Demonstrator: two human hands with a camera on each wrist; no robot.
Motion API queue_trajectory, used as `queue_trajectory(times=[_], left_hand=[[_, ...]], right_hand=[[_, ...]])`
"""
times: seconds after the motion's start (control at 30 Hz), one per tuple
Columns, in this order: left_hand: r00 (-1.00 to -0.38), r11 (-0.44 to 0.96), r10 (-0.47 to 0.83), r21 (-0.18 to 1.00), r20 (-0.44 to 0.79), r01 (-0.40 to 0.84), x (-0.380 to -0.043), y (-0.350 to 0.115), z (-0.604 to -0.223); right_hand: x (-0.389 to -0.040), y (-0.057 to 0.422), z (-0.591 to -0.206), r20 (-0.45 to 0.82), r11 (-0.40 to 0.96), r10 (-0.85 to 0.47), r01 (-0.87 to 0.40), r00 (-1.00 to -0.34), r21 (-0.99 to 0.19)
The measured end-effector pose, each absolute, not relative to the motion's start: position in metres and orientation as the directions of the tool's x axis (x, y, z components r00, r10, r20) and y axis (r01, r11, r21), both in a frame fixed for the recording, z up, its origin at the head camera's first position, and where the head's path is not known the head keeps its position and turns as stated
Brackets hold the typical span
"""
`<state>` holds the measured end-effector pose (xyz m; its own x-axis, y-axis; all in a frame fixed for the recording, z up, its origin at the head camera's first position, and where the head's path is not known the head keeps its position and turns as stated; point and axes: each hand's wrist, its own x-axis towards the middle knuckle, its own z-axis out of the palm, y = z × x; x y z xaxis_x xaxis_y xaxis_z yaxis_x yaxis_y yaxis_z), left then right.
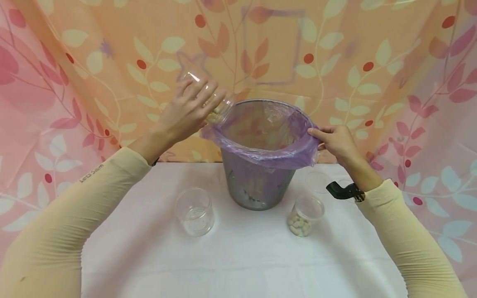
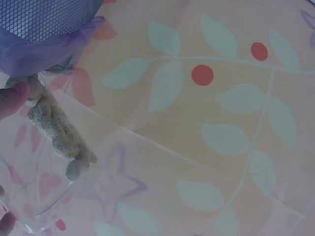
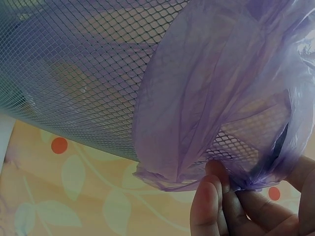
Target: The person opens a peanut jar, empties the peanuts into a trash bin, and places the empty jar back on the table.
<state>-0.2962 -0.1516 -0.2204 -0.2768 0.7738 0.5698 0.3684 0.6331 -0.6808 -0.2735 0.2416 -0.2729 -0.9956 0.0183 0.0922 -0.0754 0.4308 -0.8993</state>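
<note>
The left hand (image 1: 188, 109) is wrapped around a clear jar (image 1: 225, 111), which tilts mouth-down at the left rim of a mesh bin (image 1: 255, 192); pale lumpy pieces (image 2: 51, 128) lie along the jar's lower side. The right hand (image 1: 337, 142) pinches the purple bag (image 1: 261, 158) lining the bin, its thumb and fingers on the folded-over edge at the right rim. The bin stands on a white-covered table (image 1: 242, 265), between a wide clear container (image 1: 194, 212) at front left and a smaller tub (image 1: 307, 205) holding pale pieces at front right, with a patterned curtain (image 1: 257, 45) behind.
</note>
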Motion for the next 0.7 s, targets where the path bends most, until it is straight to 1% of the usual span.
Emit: queue_trajectory(times=[0.2,0.4,0.57,0.7], left_hand=[[-0.261,0.618,0.786,-0.704,0.560,0.350,-0.2960,-0.1501,-0.2198],[-0.266,0.624,0.781,-0.691,0.565,0.365,-0.2952,-0.1501,-0.2196],[-0.248,0.629,0.777,-0.688,0.579,0.363,-0.2963,-0.1497,-0.2206],[-0.247,0.626,0.779,-0.691,0.576,0.362,-0.2967,-0.1500,-0.2207]], right_hand=[[-0.2728,0.2418,-0.2719,0.096,0.416,0.016,-0.081,-0.995,-0.906],[-0.2712,0.2424,-0.2714,0.108,0.402,0.020,-0.091,-0.994,-0.911],[-0.2712,0.2416,-0.2720,0.107,0.415,0.012,-0.093,-0.994,-0.905],[-0.2720,0.2414,-0.2725,0.108,0.420,0.010,-0.094,-0.994,-0.902]])
